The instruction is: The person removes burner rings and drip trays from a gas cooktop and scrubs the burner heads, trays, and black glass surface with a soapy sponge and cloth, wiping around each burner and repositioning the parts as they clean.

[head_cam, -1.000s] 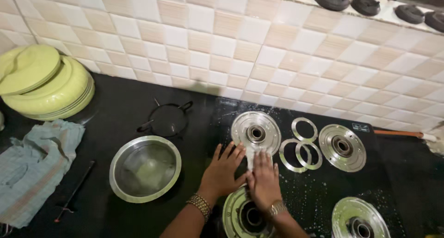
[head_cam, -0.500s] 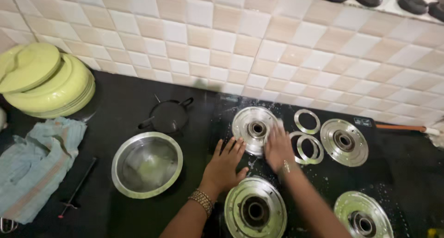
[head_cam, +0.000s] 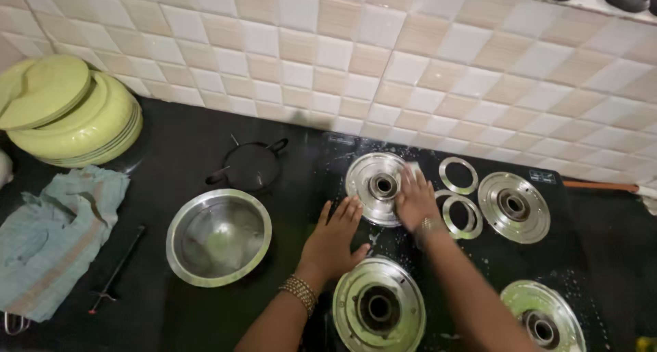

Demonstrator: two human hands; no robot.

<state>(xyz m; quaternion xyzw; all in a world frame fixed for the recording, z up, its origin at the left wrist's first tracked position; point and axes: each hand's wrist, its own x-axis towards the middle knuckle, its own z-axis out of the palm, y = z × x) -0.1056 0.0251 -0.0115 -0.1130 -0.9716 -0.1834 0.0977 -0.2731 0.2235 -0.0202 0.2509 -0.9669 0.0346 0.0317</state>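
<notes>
A tiled wall (head_cam: 424, 71) in cream and beige backs a black countertop (head_cam: 164, 153).

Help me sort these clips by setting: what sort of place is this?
Most likely a home kitchen. A black stove top carries round metal burner plates, a tiled wall rises behind the dark counter, and a steel bowl and stacked yellow-green plates sit nearby.

Your black stovetop (head_cam: 602, 256) carries silver burner plates (head_cam: 513, 207) and silver rings (head_cam: 458, 175). Your left hand (head_cam: 333, 241) wears a gold bangle (head_cam: 300, 292). Behind it, the wall tiles (head_cam: 383, 58) alternate white and beige stripes. A silver bowl (head_cam: 218, 237), a faded blue-green cloth (head_cam: 51, 237) and pale green plates (head_cam: 75, 123) sit on the black counter (head_cam: 171, 147).
</notes>
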